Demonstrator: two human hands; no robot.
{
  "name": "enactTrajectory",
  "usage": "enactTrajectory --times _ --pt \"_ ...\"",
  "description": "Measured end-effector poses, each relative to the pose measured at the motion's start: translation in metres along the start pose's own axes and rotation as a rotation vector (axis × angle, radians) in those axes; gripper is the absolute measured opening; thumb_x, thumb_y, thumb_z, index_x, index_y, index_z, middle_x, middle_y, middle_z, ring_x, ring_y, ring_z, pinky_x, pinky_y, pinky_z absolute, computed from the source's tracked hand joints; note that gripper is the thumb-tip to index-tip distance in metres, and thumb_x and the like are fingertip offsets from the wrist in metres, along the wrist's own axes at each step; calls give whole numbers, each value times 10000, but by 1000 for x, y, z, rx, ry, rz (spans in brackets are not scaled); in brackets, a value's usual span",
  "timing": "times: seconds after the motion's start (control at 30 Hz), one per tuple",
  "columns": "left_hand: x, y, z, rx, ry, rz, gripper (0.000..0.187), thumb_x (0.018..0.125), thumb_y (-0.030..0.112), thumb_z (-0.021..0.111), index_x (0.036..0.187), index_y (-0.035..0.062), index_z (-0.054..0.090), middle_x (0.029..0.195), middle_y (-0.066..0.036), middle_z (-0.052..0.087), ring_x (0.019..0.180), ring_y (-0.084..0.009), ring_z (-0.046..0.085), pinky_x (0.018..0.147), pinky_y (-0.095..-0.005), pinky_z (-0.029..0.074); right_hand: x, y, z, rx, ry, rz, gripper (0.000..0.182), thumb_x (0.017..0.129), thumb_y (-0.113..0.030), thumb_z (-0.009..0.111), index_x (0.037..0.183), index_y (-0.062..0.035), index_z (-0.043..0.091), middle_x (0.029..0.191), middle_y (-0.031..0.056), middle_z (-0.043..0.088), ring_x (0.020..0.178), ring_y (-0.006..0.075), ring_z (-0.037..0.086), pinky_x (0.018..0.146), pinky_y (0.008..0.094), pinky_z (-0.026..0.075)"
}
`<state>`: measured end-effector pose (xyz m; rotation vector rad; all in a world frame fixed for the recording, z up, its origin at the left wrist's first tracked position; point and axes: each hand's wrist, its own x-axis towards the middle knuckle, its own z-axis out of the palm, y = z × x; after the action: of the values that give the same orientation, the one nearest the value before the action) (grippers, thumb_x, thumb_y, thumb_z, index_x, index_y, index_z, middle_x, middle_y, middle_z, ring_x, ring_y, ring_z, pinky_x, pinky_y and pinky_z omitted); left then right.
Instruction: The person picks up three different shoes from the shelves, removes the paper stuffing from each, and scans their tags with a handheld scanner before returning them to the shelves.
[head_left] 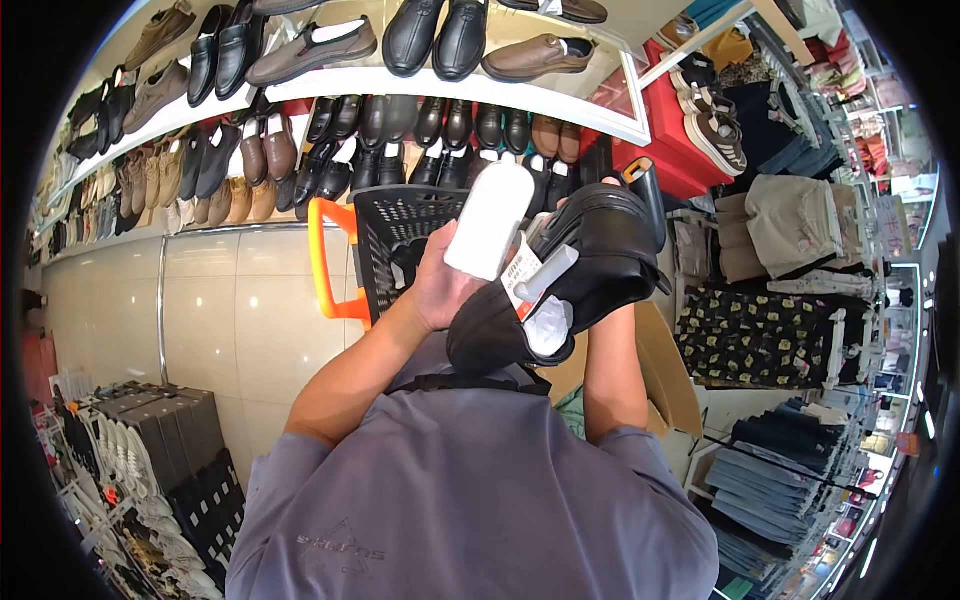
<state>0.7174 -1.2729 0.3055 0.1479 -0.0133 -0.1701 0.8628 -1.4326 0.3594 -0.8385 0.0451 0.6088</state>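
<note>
My left hand is closed round the lower end of a white, rounded shoe insert, held upright at chest height. Beside it, a pair of black leather shoes rests on my right hand, which is mostly hidden beneath them. A white and orange price tag hangs between the shoes. Across the tag lies a pale grey plastic piece. White crumpled paper fills the opening of the nearer shoe.
A black basket cart with an orange handle stands ahead. Behind it, white shelves carry rows of shoes. An open cardboard box is at my right, near hanging clothes. Grey boxes stand at left.
</note>
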Motion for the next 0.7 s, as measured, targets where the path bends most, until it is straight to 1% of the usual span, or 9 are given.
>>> enactTrajectory --times 0.07,0.1,0.23,0.3,0.33,0.4,0.43,0.67,0.7 --pt "0 0 -3 31 36 6 799 830 597 548 1401 61 387 1279 -142 527 1163 -266 525 1015 -448 413 -8 4 7 3 -225 -98 348 1003 -396 386 1025 -95 560 867 120 618 779 252 610 758 429 526" --pt "0 0 -1 28 36 9 799 830 597 548 1401 61 387 1279 -142 527 1163 -266 525 1015 -448 413 19 8 -41 41 -678 -52 937 686 -476 775 1409 -68 343 1327 183 482 1200 335 515 998 577 417" --pt "0 0 11 51 84 22 799 841 609 522 1408 66 373 1294 -143 512 1169 -266 517 1012 -446 414 9 4 -11 69 -853 90 926 684 -488 769 1400 -73 353 1297 186 508 1184 354 527 974 589 427" --pt "-1 0 13 72 102 31 798 842 615 515 1405 66 373 1294 -142 510 1172 -267 513 1010 -447 415 -10 4 21 -32 -443 2 415 994 -394 413 1109 -22 560 964 144 637 871 244 634 734 350 543" --pt "-2 1 13 69 105 59 804 842 620 508 1402 61 368 1288 -145 511 1173 -269 511 1009 -449 414 -5 3 19 -36 -443 7 415 994 -394 413 1109 -22 560 964 144 637 871 244 634 734 350 543" --pt "-6 3 19 58 109 88 809 843 626 501 1400 57 362 1282 -149 513 1175 -271 509 1008 -451 414 8 3 7 -1223 -344 -612 477 980 -443 406 1150 -22 555 1065 150 630 929 254 633 773 351 544" --pt "-10 4 26 133 136 156 777 851 617 501 1374 54 385 1228 -141 545 1123 -257 538 981 -432 435 7 9 -3 -359 -195 -237 536 959 -481 416 1208 -23 538 1134 159 613 977 266 626 827 376 537" --pt "-24 2 42 360 113 225 858 856 597 488 1422 -14 283 1374 -211 468 1260 -272 472 1074 -395 346 -25 19 7 310 -497 237 589 923 -531 416 1226 -39 530 1178 166 595 1061 310 586 952 483 452" --pt "-24 3 42 357 108 198 852 856 593 495 1418 -15 295 1372 -200 472 1257 -267 474 1075 -393 345 -17 24 -30 230 -313 150 589 922 -532 414 1222 -40 538 1186 171 596 1028 319 602 925 480 468"
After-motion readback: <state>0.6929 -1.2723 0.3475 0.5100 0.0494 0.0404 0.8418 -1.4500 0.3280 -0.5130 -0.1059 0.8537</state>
